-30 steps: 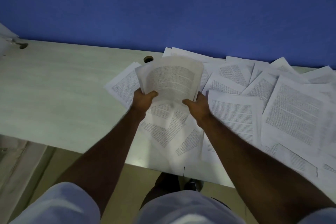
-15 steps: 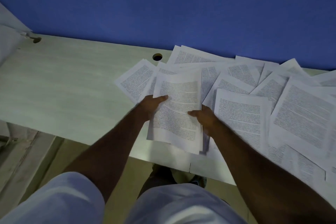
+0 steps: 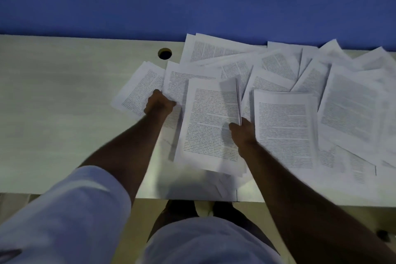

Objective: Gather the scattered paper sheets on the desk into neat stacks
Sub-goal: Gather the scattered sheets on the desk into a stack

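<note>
Right hand: pinches the right edge of a gathered stack of white printed paper sheets.
Left hand: curls round the edge of a loose white printed sheet on the pale wooden desk.

Pale desk with cable hole, scattered printed sheets

1. On my feed: the left grip and right grip are bare, as are both forearms.
2. A pale, whitish sleeve, rolled near the elbow, covers the left upper arm.
3. The same pale shirt covers the torso, above dark trousers.
</note>
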